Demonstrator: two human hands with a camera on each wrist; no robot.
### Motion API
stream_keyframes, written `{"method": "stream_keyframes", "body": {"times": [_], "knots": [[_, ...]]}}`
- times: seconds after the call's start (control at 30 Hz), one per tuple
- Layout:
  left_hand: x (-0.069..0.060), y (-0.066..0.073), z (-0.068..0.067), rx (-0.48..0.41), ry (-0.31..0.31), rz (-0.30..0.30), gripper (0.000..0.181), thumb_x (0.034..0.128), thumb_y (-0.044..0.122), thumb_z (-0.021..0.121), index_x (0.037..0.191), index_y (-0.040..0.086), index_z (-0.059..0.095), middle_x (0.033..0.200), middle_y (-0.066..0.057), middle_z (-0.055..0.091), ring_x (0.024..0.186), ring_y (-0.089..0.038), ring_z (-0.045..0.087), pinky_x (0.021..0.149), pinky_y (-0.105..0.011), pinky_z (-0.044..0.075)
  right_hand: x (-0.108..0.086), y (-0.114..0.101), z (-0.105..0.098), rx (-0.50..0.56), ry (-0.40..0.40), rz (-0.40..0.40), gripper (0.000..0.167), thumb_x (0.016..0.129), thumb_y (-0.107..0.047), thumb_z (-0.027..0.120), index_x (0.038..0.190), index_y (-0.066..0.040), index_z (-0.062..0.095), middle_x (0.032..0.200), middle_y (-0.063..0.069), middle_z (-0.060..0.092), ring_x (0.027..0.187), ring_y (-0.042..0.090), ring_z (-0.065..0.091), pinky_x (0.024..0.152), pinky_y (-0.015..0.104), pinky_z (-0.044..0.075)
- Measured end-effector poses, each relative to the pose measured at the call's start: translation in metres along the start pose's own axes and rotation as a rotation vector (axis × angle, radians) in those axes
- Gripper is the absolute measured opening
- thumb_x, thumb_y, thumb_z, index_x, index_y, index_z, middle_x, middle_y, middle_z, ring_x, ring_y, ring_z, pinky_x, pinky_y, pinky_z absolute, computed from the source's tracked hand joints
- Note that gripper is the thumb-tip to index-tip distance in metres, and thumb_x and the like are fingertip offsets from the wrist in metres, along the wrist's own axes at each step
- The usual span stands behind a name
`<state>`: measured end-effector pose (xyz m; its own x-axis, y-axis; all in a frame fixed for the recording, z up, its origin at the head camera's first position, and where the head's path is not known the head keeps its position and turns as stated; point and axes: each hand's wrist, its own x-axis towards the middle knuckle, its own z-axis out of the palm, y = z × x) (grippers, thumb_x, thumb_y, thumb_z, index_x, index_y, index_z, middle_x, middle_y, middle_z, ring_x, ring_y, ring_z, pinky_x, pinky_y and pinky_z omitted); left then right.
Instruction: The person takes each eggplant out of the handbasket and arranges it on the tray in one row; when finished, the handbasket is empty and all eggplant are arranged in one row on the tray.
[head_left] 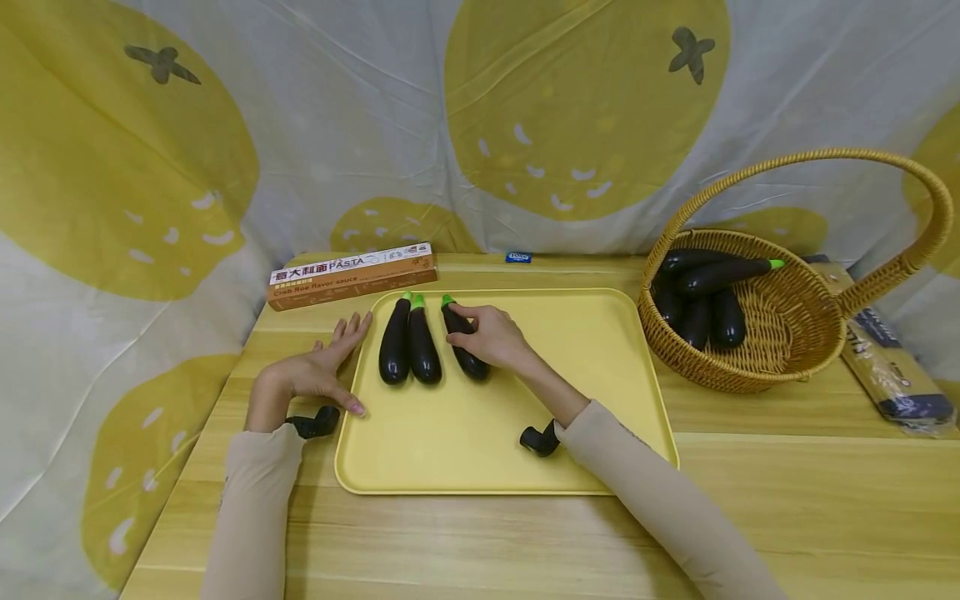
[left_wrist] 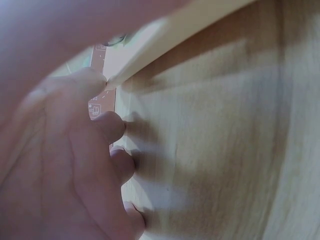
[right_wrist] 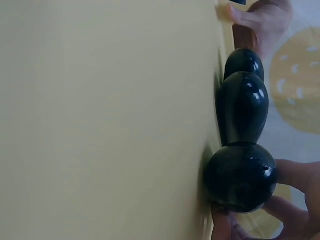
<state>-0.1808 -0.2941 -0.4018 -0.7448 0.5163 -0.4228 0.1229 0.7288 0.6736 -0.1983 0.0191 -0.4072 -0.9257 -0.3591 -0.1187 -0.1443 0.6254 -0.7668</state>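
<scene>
My right hand [head_left: 491, 337] pinches a dark purple eggplant [head_left: 468, 361] with a green stem end, over the upper part of a yellow tray [head_left: 555, 392]. In the right wrist view, thumb and fingers grip that eggplant [right_wrist: 241, 177] from its sides, its rounded end facing the camera. Just left of it, two more eggplants [head_left: 394, 346] lie side by side on the tray, stems toward the back. With fingers spread, my left hand [head_left: 315, 371] rests at the tray's left rim. Its fingertips touch the table and tray edge in the left wrist view [left_wrist: 75, 145].
Right of the tray stands a wicker basket [head_left: 750, 379] with a tall handle and several eggplants [head_left: 723, 275] inside. A pasta box [head_left: 352, 277] lies behind the tray at left, a small blue packet [head_left: 518, 257] at the back. Behind the basket is a plastic-wrapped package [head_left: 892, 367].
</scene>
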Motion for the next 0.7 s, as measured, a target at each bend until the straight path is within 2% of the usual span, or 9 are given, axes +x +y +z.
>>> {"method": "stream_keyframes", "body": {"times": [0.2, 0.33, 0.43, 0.57, 0.7], "knots": [[0.0004, -0.0003, 0.0002, 0.007, 0.000, -0.001, 0.154, 0.0664, 0.032, 0.098, 0.165, 0.014, -0.018, 0.167, -0.025, -0.030, 0.153, -0.048, -0.032, 0.116, -0.079, -0.015, 0.0008, -0.0015, -0.0003, -0.012, -0.039, -0.023, 0.059, 0.100, -0.028, 0.068, 0.155, -0.017, 0.050, 0.051, -0.008, 0.033, 0.043, 0.007, 0.026, 0.044, 0.020, 0.020], [0.0009, 0.0001, -0.0002, 0.011, 0.000, 0.001, 0.154, 0.0664, 0.033, 0.098, 0.165, 0.014, -0.018, 0.167, -0.025, -0.030, 0.153, -0.048, -0.031, 0.116, -0.079, -0.014, 0.0002, -0.0011, -0.0020, 0.002, -0.105, -0.035, 0.056, 0.106, -0.025, 0.056, 0.159, -0.015, 0.042, 0.051, -0.007, 0.030, 0.041, 0.007, 0.023, 0.044, 0.020, 0.023], [0.0009, 0.0005, -0.0003, 0.016, 0.001, 0.001, 0.154, 0.0664, 0.033, 0.098, 0.165, 0.014, -0.018, 0.167, -0.025, -0.030, 0.153, -0.048, -0.031, 0.116, -0.079, -0.014, 0.0005, -0.0006, -0.0035, 0.031, -0.143, -0.034, 0.055, 0.105, -0.018, 0.048, 0.160, -0.015, 0.039, 0.050, -0.007, 0.028, 0.040, 0.006, 0.021, 0.044, 0.020, 0.023], [0.0008, 0.0013, -0.0003, 0.017, 0.000, -0.002, 0.154, 0.0664, 0.033, 0.098, 0.165, 0.014, -0.018, 0.167, -0.025, -0.030, 0.153, -0.048, -0.031, 0.116, -0.079, -0.014, 0.0021, 0.0006, -0.0045, 0.065, -0.169, -0.026, 0.058, 0.104, -0.012, 0.048, 0.161, -0.015, 0.038, 0.049, -0.009, 0.026, 0.041, 0.005, 0.020, 0.044, 0.019, 0.022], [0.0008, 0.0013, -0.0002, 0.014, -0.003, -0.006, 0.153, 0.0668, 0.033, 0.098, 0.165, 0.015, -0.018, 0.167, -0.024, -0.030, 0.153, -0.048, -0.031, 0.117, -0.078, -0.014, 0.0034, 0.0023, -0.0035, 0.086, -0.188, -0.020, 0.058, 0.105, -0.014, 0.050, 0.161, -0.016, 0.037, 0.050, -0.009, 0.029, 0.043, 0.005, 0.023, 0.046, 0.019, 0.023]]}}
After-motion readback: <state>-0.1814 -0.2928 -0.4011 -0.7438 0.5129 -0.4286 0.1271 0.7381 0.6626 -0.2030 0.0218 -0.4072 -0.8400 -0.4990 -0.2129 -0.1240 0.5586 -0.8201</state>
